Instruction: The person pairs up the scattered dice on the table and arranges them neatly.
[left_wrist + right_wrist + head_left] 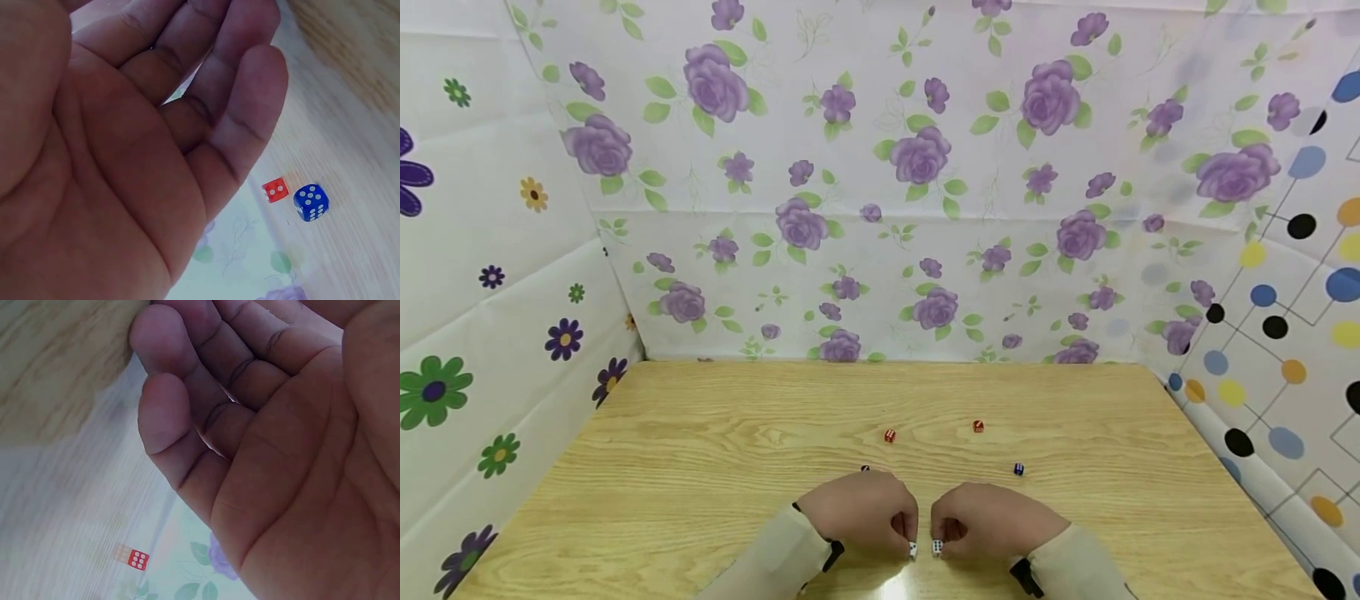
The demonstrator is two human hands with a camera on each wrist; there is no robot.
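Near the front of the table, my left hand (867,510) pinches a white die (913,550) with black pips between thumb and fingertips. Facing it across a small gap, my right hand (992,521) pinches a second white die (937,547) the same way. Both dice are low, close over the wood. The wrist views show each palm with the other fingers bent, and the white dice are hidden there. Just beyond the left hand sits a blue die (311,202), mostly covered in the head view. Another blue die (1018,469) lies beyond the right hand.
Farther back on the wooden table (737,408) lie two red dice, one left of centre (890,436) and one to the right (978,426). A flowered cloth (865,275) hangs behind the table. Patterned cloths also flank both sides.
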